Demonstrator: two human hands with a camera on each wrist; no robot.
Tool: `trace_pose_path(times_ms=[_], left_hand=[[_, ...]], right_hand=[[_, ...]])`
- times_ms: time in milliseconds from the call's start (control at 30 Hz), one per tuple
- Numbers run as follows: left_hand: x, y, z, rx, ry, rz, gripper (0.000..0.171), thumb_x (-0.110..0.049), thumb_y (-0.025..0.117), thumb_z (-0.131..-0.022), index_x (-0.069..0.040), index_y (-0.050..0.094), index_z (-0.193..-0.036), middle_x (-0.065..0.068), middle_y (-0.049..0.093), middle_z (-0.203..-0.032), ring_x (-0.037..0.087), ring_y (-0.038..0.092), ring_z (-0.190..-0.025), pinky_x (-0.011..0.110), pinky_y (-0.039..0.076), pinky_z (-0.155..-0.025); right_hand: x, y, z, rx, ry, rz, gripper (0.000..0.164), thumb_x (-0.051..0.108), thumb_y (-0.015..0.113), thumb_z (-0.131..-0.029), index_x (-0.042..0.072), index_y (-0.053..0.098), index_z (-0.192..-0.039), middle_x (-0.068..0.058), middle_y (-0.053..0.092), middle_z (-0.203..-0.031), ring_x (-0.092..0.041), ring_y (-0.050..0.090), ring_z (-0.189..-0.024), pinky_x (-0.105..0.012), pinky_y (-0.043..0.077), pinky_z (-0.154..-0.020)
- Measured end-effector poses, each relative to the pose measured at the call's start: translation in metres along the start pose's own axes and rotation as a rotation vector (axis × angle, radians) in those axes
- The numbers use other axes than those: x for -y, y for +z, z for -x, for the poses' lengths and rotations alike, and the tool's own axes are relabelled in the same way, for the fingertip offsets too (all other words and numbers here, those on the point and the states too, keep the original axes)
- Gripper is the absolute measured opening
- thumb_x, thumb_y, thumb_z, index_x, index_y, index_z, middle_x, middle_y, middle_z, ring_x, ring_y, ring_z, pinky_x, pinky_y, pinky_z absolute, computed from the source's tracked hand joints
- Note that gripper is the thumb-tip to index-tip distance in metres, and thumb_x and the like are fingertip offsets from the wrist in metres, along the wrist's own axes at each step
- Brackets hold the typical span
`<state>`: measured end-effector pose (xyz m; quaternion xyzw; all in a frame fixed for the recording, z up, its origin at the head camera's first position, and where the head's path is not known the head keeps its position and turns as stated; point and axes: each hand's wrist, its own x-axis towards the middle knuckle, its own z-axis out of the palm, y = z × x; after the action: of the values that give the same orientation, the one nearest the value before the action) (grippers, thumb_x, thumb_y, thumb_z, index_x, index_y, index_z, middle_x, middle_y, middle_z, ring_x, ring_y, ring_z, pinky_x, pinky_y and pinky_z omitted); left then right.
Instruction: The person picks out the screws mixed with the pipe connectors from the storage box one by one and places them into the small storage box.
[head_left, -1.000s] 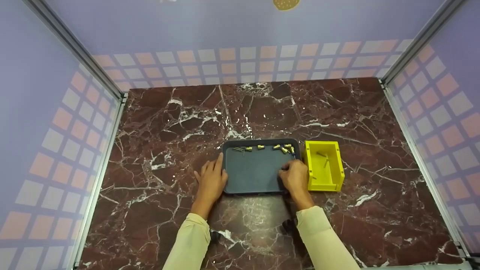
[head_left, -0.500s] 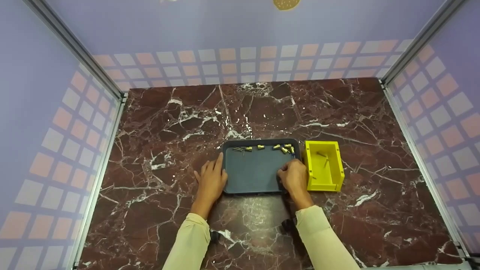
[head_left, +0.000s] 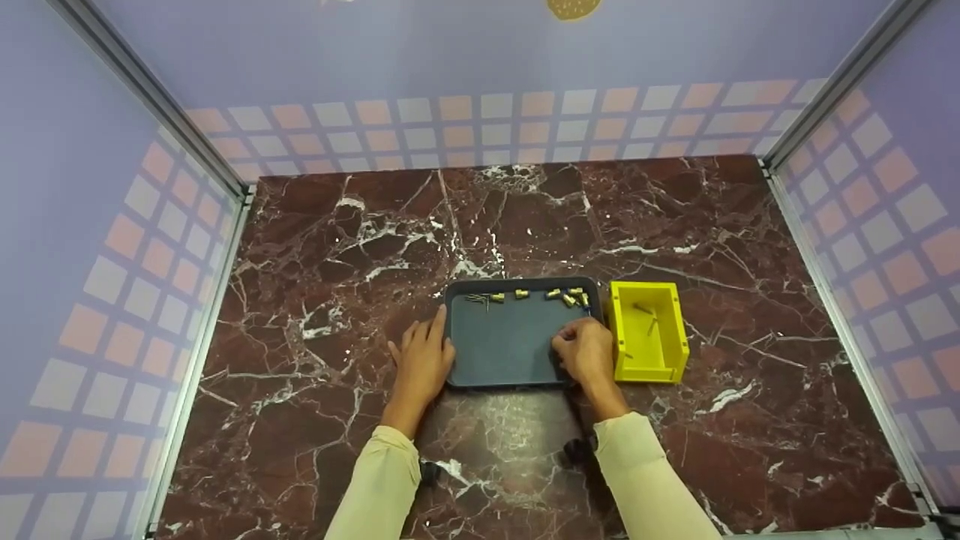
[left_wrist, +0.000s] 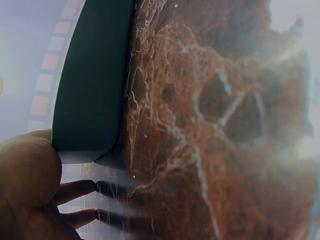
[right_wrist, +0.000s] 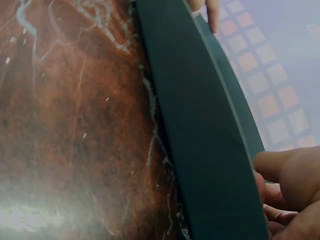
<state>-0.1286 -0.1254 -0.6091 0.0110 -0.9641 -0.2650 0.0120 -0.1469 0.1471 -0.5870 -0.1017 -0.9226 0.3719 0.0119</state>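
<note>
– What's the surface?
– A dark red marble tabletop [head_left: 360,247] with white veins.
– And directly on it?
– A dark grey tray [head_left: 510,345] near the middle, and a yellow bin [head_left: 649,367] just beside its right edge.

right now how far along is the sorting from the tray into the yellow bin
Early. Done: a few thin pins already lie in the yellow bin. In hand: the right hand rests over the dark tray's right edge with curled fingers, though whether it holds a part is unclear; the left hand lies flat against the tray's left edge. Left: brass pieces and pins along the far rim.
</note>
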Motion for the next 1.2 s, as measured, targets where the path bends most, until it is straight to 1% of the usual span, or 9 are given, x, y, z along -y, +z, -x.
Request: trace_pose_path(times_ms=[133, 200, 300, 367, 467, 667, 933, 1100, 1200], left_hand=[[-0.001, -0.001, 0.001, 0.000, 0.001, 0.001, 0.059, -0.025, 0.053, -0.102, -0.025, 0.038, -0.159, 0.011, 0.058, -0.145, 0.040, 0.041, -0.145, 0.081, 0.018, -0.112], [-0.002, -0.001, 0.001, -0.003, 0.009, 0.004, 0.059, -0.025, 0.053, -0.103, -0.024, 0.039, -0.159, 0.011, 0.058, -0.145, 0.040, 0.042, -0.145, 0.082, 0.018, -0.111], [-0.001, -0.001, 0.001, -0.014, 0.019, -0.001, 0.059, -0.024, 0.054, -0.103, -0.024, 0.039, -0.159, 0.010, 0.059, -0.144, 0.041, 0.042, -0.144, 0.082, 0.019, -0.110], [-0.001, -0.001, 0.001, -0.017, 0.022, 0.000, 0.059, -0.024, 0.054, -0.103, -0.024, 0.039, -0.159, 0.010, 0.059, -0.145, 0.041, 0.042, -0.144, 0.083, 0.019, -0.110], [0.000, -0.001, 0.001, -0.017, 0.019, 0.002, 0.059, -0.024, 0.054, -0.102, -0.024, 0.039, -0.159, 0.010, 0.059, -0.144, 0.041, 0.042, -0.144, 0.083, 0.019, -0.110], [0.000, 0.000, 0.001, -0.012, 0.012, -0.004, 0.060, -0.024, 0.054, -0.102, -0.025, 0.038, -0.159, 0.011, 0.059, -0.144, 0.041, 0.042, -0.144, 0.082, 0.019, -0.111], [0.000, 0.000, 0.000, -0.019, 0.015, 0.002, 0.059, -0.024, 0.054, -0.101, -0.024, 0.039, -0.159, 0.011, 0.059, -0.143, 0.041, 0.043, -0.144, 0.082, 0.019, -0.111], [-0.001, -0.001, 0.001, -0.015, 0.014, 0.000, 0.060, -0.024, 0.055, -0.101, -0.024, 0.039, -0.159, 0.011, 0.059, -0.143, 0.040, 0.043, -0.144, 0.082, 0.019, -0.111], [-0.001, -0.001, 0.002, -0.012, 0.016, -0.001, 0.059, -0.025, 0.055, -0.102, -0.024, 0.039, -0.159, 0.011, 0.059, -0.143, 0.040, 0.042, -0.144, 0.082, 0.019, -0.110]], right_hand=[[0.001, -0.002, 0.001, -0.010, -0.006, -0.025, 0.009, 0.009, 0.073, -0.078, 0.013, 0.076, -0.070, -0.003, 0.072, -0.070, -0.009, 0.062, -0.044, -0.025, 0.051, -0.046], [0.002, -0.004, 0.002, -0.029, -0.024, -0.020, 0.008, 0.010, 0.074, -0.078, 0.012, 0.077, -0.071, -0.004, 0.073, -0.077, -0.013, 0.065, -0.047, -0.028, 0.054, -0.052], [0.003, -0.006, 0.003, -0.055, -0.065, -0.003, 0.008, 0.010, 0.074, -0.078, 0.010, 0.078, -0.071, -0.006, 0.075, -0.087, -0.018, 0.071, -0.065, -0.034, 0.058, -0.069], [0.004, -0.007, 0.004, -0.069, -0.086, 0.005, 0.008, 0.010, 0.074, -0.077, 0.009, 0.079, -0.071, -0.008, 0.075, -0.093, -0.023, 0.073, -0.080, -0.038, 0.057, -0.080], [0.004, -0.008, 0.004, -0.068, -0.096, 0.008, 0.008, 0.010, 0.074, -0.077, 0.008, 0.079, -0.071, -0.008, 0.075, -0.094, -0.025, 0.071, -0.094, -0.042, 0.055, -0.088], [0.006, -0.010, 0.005, -0.067, -0.109, 0.006, 0.007, 0.011, 0.075, -0.078, 0.008, 0.079, -0.073, -0.007, 0.075, -0.094, -0.026, 0.071, -0.094, -0.042, 0.055, -0.088], [0.011, -0.019, 0.007, -0.063, -0.131, -0.027, 0.008, 0.011, 0.075, -0.078, 0.006, 0.079, -0.073, -0.008, 0.076, -0.098, -0.027, 0.070, -0.098, -0.043, 0.053, -0.090], [0.014, -0.027, 0.009, -0.080, -0.140, -0.059, 0.008, 0.011, 0.076, -0.079, 0.005, 0.080, -0.074, -0.007, 0.076, -0.099, -0.026, 0.071, -0.098, -0.043, 0.053, -0.088], [0.016, -0.034, 0.011, -0.093, -0.144, -0.086, 0.008, 0.012, 0.078, -0.079, 0.005, 0.080, -0.075, -0.007, 0.076, -0.099, -0.026, 0.072, -0.095, -0.041, 0.054, -0.084]])
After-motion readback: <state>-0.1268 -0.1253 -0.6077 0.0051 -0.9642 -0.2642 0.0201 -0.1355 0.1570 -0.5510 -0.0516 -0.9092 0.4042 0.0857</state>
